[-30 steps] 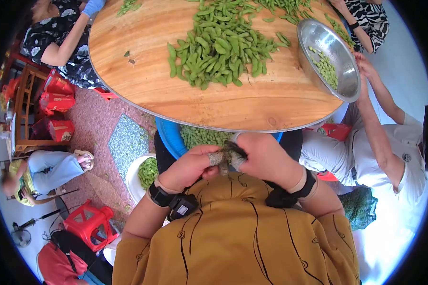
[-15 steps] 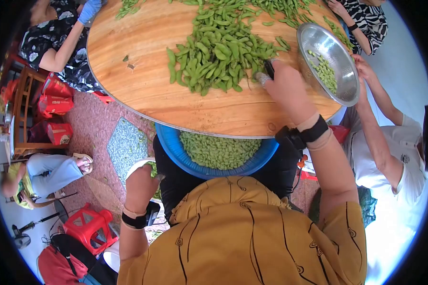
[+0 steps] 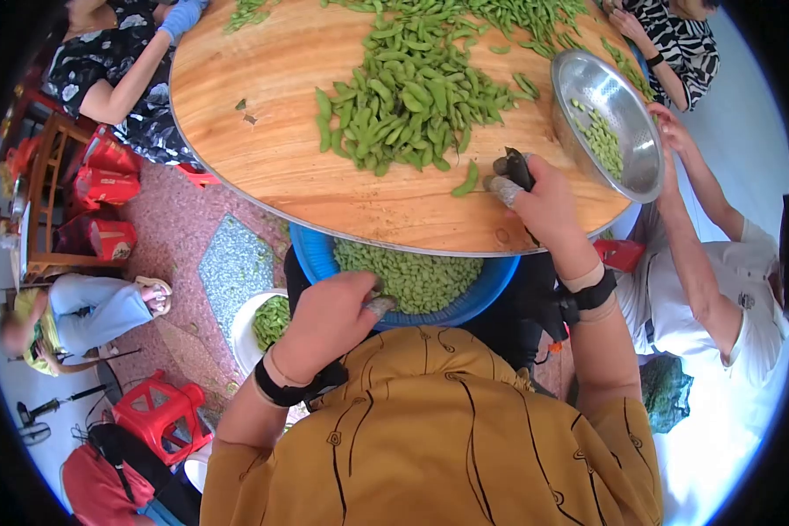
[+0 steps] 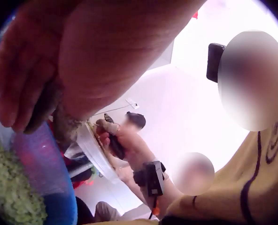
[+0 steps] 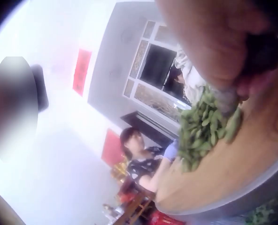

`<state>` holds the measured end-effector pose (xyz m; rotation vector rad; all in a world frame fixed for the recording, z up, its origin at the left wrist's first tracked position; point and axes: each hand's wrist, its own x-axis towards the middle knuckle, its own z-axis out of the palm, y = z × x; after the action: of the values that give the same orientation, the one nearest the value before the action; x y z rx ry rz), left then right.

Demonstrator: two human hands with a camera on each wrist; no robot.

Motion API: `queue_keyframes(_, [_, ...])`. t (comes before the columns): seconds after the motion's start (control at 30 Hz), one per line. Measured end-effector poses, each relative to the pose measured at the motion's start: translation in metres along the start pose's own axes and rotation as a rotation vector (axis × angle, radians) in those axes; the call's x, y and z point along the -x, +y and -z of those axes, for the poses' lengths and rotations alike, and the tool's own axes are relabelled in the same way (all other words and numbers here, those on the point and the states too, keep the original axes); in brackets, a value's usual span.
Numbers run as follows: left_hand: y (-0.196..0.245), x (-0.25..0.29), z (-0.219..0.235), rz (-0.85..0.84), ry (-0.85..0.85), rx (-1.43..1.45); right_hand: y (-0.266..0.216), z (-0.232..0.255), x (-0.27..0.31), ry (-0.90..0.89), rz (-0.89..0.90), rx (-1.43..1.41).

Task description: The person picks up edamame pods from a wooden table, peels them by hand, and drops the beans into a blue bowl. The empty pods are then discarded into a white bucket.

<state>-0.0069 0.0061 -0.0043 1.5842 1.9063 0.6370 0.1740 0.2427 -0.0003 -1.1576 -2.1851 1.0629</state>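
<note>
My right hand (image 3: pixel 548 202) is over the wooden table, gripping a small black tool (image 3: pixel 519 168) whose kind I cannot tell. Grey wrapping covers its thumb (image 3: pixel 505 189). Just left of the thumb lies a single green soybean pod (image 3: pixel 466 179), apart from the heap of pods (image 3: pixel 403 96). My left hand (image 3: pixel 329 317) hangs palm down at the near left rim of a blue basin (image 3: pixel 311 254), fingers loosely bent, thumb wrapped in grey. Nothing shows in it. Shelled beans (image 3: pixel 412 276) fill the basin, and more appear in the left wrist view.
A steel colander (image 3: pixel 644 162) with some beans tilts at the table's right edge, near a seated person's hands (image 3: pixel 671 131). Left of my lap stands a white bucket (image 3: pixel 244 337) of green pods or shells. Other people sit around the table (image 3: pixel 263 167). A red stool (image 3: pixel 162 412) is behind left.
Both hands were together over the basin; they parted. The right hand reached the pod heap and drew back with one pod now apart. The left went to the white bucket, then returned to the basin.
</note>
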Motion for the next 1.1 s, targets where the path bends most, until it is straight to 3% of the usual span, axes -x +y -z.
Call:
queue_keyframes(0.13, [0.020,-0.019,-0.003,-0.113,0.082,0.039,-0.021,0.013,0.018,-0.067,-0.013,-0.083])
queue_keyframes(0.2, [0.027,-0.028,-0.011,-0.088,0.220,0.447,-0.039,0.014,0.035,-0.265,0.044,-0.019])
queue_keyframes(0.23, [0.023,-0.035,-0.012,-0.098,0.116,0.500,-0.048,0.014,0.043,-0.273,0.040,-0.022])
queue_keyframes(0.27, [0.024,-0.039,-0.008,-0.089,0.114,0.501,-0.056,0.013,0.051,-0.368,0.061,-0.082])
queue_keyframes(0.33, [0.038,-0.046,0.007,0.197,-0.386,0.937,-0.061,0.010,0.057,-0.464,0.079,-0.146])
queue_keyframes(0.37, [0.035,-0.047,0.003,0.260,-0.444,1.049,-0.062,0.008,0.058,-0.490,0.153,-0.154])
queue_keyframes(0.4, [0.033,-0.046,0.000,0.266,-0.446,1.048,-0.062,0.007,0.059,-0.513,0.227,-0.163])
queue_keyframes(0.47, [0.031,-0.043,-0.004,0.354,-0.414,1.311,-0.058,0.004,0.061,-0.529,0.170,-0.223])
queue_keyframes(0.53, [0.026,-0.041,-0.010,0.348,-0.368,1.367,-0.050,-0.005,0.064,-0.346,0.098,-0.323])
queue_keyframes(0.57, [0.024,-0.039,-0.012,0.336,-0.318,1.424,-0.051,-0.005,0.064,-0.349,0.098,-0.326])
queue_keyframes(0.63, [0.025,-0.036,-0.016,0.341,-0.239,1.360,-0.053,-0.002,0.064,-0.484,-0.199,-0.387])
queue_keyframes(0.67, [0.025,-0.035,-0.017,0.344,-0.167,1.294,-0.051,-0.004,0.064,-0.489,-0.199,-0.390])
queue_keyframes(0.8, [0.026,-0.032,-0.016,0.331,-0.161,1.268,-0.047,-0.008,0.067,-0.541,-0.136,-0.351])
queue_keyframes(0.9, [0.022,-0.029,-0.010,0.242,-0.209,1.338,-0.042,-0.010,0.069,-0.548,-0.095,-0.390])
queue_keyframes(0.97, [0.022,-0.030,-0.006,0.173,-0.310,1.178,-0.041,-0.011,0.070,-0.559,-0.075,-0.432])
queue_keyframes(1.03, [0.021,-0.029,-0.009,0.199,-0.241,1.168,-0.044,-0.010,0.071,-0.567,-0.230,-0.547])
queue_keyframes(1.1, [0.020,-0.029,-0.012,0.223,-0.172,1.157,-0.052,-0.007,0.076,-0.546,-0.212,-0.547])
